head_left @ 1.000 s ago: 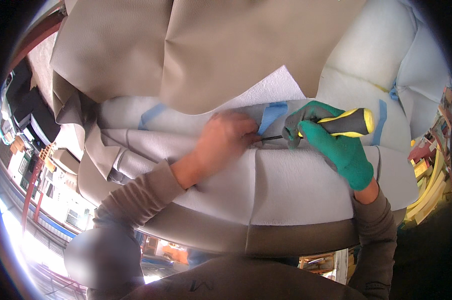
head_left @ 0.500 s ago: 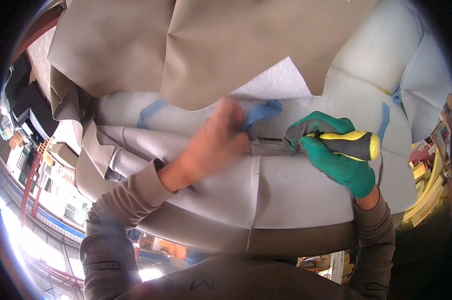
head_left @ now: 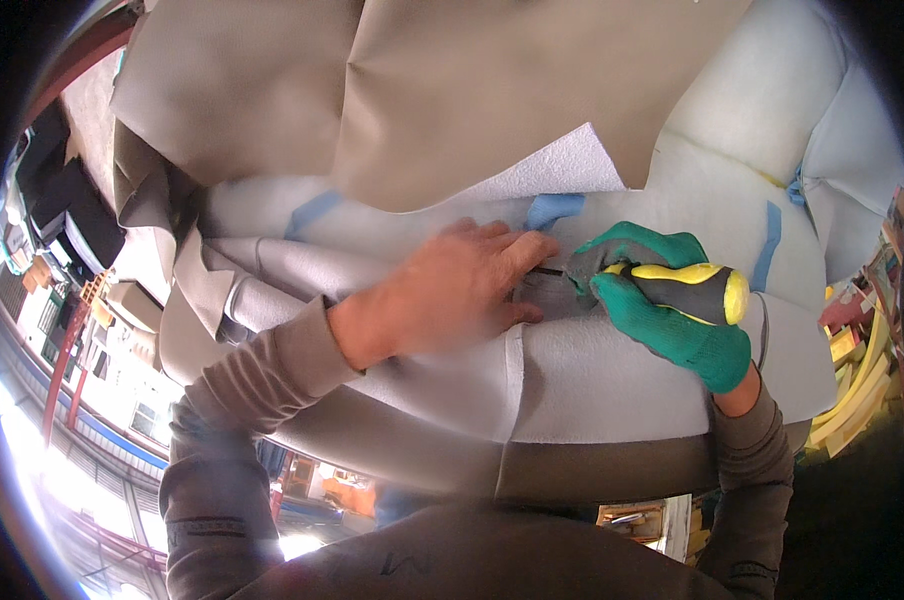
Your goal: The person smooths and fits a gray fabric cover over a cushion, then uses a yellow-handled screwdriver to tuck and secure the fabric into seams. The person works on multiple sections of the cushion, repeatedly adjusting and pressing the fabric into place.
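My bare left hand [head_left: 452, 290] lies on the light underside of a grey-brown leather-like cover [head_left: 602, 385]. Its fingers are stretched out, and the thumb and index finger are apart, close to a thin dark shaft. In a green and grey glove, my right hand [head_left: 652, 300] is shut on a screwdriver-like tool [head_left: 697, 290] with a yellow and black handle. The shaft points left toward my left fingertips; its tip is hidden. A short blue strap [head_left: 554, 209] shows just beyond my left fingers, on pale padding [head_left: 642, 225].
A large brown leather-like flap [head_left: 512, 90] is folded back at the far side, one corner showing its white underside. More blue strips [head_left: 768, 248] lie on the padding. Yellow foam-like pieces [head_left: 857, 400] are piled at the right. A red metal post [head_left: 64, 360] stands at the left.
My left hand has moved slightly right, from beside the blue strap onto the fabric by the shaft. The strap now looks shorter and flatter. My right hand and the tool have barely moved.
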`<state>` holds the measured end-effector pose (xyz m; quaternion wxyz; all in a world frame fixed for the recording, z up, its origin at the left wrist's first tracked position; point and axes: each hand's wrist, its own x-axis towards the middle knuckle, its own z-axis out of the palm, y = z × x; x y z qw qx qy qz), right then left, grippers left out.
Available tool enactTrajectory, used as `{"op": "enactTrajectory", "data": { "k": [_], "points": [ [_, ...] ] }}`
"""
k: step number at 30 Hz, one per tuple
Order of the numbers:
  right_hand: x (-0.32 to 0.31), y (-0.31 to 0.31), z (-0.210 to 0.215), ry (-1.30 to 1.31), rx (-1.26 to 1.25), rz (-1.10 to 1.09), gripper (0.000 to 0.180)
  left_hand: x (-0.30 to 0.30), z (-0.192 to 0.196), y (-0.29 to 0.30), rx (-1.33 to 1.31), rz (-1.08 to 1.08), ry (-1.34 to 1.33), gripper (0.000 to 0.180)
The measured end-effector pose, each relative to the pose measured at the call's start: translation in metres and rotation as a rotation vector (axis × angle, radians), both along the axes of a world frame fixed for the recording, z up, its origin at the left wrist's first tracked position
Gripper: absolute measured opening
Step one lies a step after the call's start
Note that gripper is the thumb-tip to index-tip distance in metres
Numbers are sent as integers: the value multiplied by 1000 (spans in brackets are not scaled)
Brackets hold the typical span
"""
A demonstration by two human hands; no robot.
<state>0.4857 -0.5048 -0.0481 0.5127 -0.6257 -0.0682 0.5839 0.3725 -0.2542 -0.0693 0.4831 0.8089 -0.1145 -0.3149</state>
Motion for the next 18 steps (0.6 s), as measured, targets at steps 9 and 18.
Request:
{"op": "enactTrajectory", "data": {
  "k": [9, 18],
  "points": [
    [11, 1, -6, 29, 7, 136, 16, -14, 13, 12, 211, -225, 188, 28],
    [18, -1, 8, -64, -23, 262, 17, -29, -1, 7, 121, -83, 160, 24]
  ]
}}
